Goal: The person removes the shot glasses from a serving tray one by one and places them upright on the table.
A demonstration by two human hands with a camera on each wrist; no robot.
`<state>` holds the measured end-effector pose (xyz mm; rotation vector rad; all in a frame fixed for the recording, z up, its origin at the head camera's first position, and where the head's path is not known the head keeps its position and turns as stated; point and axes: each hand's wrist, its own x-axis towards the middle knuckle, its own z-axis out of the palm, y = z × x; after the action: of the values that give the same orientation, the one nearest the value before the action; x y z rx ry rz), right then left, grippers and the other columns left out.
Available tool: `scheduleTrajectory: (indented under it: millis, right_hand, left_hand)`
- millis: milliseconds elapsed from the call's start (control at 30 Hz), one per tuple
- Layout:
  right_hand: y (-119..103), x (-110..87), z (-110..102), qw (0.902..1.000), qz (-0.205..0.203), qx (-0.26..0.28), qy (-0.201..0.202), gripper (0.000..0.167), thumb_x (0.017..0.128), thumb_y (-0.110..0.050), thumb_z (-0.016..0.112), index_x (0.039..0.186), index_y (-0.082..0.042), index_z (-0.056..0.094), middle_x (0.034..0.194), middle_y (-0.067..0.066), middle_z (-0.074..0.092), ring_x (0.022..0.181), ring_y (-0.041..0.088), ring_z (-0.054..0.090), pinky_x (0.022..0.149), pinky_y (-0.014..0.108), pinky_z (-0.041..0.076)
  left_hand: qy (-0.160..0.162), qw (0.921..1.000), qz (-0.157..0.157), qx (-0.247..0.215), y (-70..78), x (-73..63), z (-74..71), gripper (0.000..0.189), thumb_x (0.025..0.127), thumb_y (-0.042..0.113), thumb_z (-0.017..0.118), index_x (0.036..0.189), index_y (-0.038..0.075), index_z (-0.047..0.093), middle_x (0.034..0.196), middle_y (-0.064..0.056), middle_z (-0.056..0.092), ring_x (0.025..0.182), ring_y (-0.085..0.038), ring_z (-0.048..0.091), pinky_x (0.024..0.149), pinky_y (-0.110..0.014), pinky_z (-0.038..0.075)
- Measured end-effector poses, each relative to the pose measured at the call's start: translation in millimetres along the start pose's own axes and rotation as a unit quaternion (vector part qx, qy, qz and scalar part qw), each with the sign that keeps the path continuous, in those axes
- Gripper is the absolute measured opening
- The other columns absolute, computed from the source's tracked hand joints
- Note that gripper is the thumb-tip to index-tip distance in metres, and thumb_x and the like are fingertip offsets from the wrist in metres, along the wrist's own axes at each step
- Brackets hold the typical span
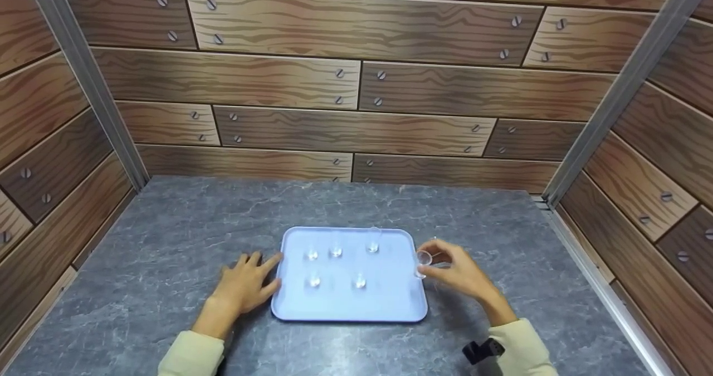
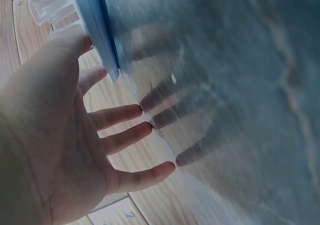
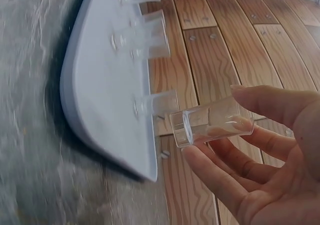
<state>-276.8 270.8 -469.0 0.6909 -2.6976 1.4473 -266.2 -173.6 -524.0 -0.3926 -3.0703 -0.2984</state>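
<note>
A light blue tray point(image 1: 346, 304) lies on the table, bearing several small clear glasses, among them a shot glass point(image 1: 360, 282) near its front and another point(image 1: 372, 247) toward its back. Over the tray's right rim, my right hand point(image 1: 461, 273) holds one more clear shot glass point(image 3: 215, 121) between thumb and fingers. In the right wrist view that glass is apart from the tray and looks to have nothing in it. My left hand point(image 1: 243, 285) touches the tray's left rim with thumb and forefinger, its other fingers spread on the table.
The grey marbled tabletop point(image 1: 195, 214) surrounds the tray. Wood-patterned panels point(image 1: 356, 30) stand at the back and both sides, with metal posts point(image 1: 618, 86) at the corners. A black device point(image 1: 483, 350) sits on the right wrist.
</note>
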Motion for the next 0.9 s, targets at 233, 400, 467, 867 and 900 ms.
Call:
scheduleTrajectory:
  millis: [233,400,467,867,900]
  right_hand:
    - [12.7,-2.9,-17.5,0.9998,0.012,0.017,0.006,0.031,0.091,-0.011,0.078,0.117,0.003,0.067,0.111,0.021,0.069,0.096,0.011,0.066,0.088,0.025,0.056]
    - [25.6,-4.8,-27.7,0.9992,0.019,0.028,0.022,0.033,0.091,-0.007,0.076,0.119,0.007,0.065,0.112,0.025,0.068,0.095,0.008,0.066,0.088,0.023,0.057]
    - [30.7,-5.0,-31.3,0.9990,0.019,0.027,0.029,0.035,0.091,-0.005,0.076,0.120,0.009,0.064,0.113,0.027,0.068,0.095,0.006,0.066,0.088,0.021,0.056]
    - [55.2,-10.6,-48.7,0.9931,0.073,0.006,0.091,0.037,0.091,0.001,0.074,0.124,0.012,0.061,0.113,0.027,0.069,0.091,0.002,0.065,0.086,0.018,0.054]
    - [56.3,-11.1,-50.0,0.9926,0.076,0.002,0.094,0.037,0.091,0.001,0.073,0.124,0.012,0.061,0.113,0.027,0.069,0.092,0.002,0.064,0.086,0.017,0.054]
  left_hand:
    - [-0.004,1.0000,-0.004,0.006,0.4,0.1,0.1,0.056,0.102,0.046,0.058,0.153,0.026,0.051,0.141,-0.024,0.057,0.130,-0.048,0.053,0.093,-0.080,0.044]
    - [-0.014,0.9999,-0.005,0.006,0.6,-1.2,-1.4,0.056,0.102,0.046,0.058,0.153,0.025,0.050,0.141,-0.024,0.056,0.131,-0.048,0.053,0.093,-0.080,0.044]
    - [-0.015,0.9999,-0.006,0.004,0.5,-1.8,-2.0,0.056,0.102,0.045,0.059,0.153,0.025,0.050,0.141,-0.024,0.056,0.131,-0.048,0.053,0.093,-0.080,0.043]
    - [-0.010,0.9999,-0.005,-0.007,2.7,-3.0,-4.0,0.055,0.101,0.043,0.060,0.152,0.024,0.051,0.141,-0.024,0.056,0.131,-0.049,0.053,0.094,-0.081,0.042]
    - [-0.010,0.9999,-0.006,-0.008,2.5,-3.5,-4.1,0.055,0.101,0.043,0.060,0.152,0.024,0.051,0.141,-0.024,0.056,0.131,-0.049,0.052,0.094,-0.081,0.042]
